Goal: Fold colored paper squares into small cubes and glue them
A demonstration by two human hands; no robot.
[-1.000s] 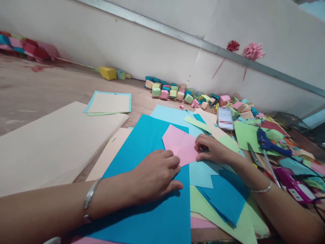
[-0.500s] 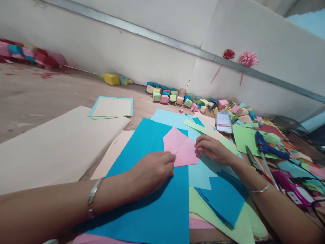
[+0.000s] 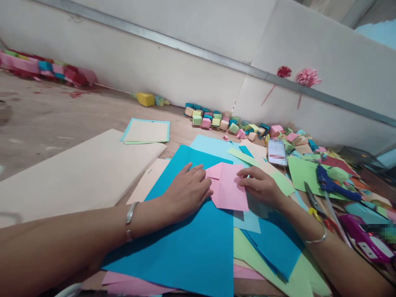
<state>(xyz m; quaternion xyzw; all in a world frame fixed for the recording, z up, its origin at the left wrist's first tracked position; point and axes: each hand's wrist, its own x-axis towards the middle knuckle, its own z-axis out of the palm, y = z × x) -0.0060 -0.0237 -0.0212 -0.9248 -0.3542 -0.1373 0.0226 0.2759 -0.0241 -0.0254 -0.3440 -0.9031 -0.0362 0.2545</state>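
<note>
A folded sheet of pink paper (image 3: 229, 189) lies over the right edge of a large blue sheet (image 3: 198, 247). It has a flap turned over near its upper left. My left hand (image 3: 188, 190) rests on the blue sheet with fingers stretched out and a little apart, its thumb side touching the pink paper's left edge. At the opposite edge, my right hand (image 3: 262, 186) pinches the pink paper between thumb and fingers. Light blue paper (image 3: 247, 220) shows underneath on the right.
Scissors (image 3: 314, 200), a blue glue gun (image 3: 334, 183) and a purple power strip (image 3: 366, 239) lie on the right. A phone (image 3: 277, 152) stands beyond my right hand. Several small paper blocks (image 3: 206, 122) line the wall. Cream sheets (image 3: 83, 173) spread out left.
The pink paper has been turned, and its shape is now squarer with a flap showing. My left fingers have spread out from a pinch. The view has shifted slightly.
</note>
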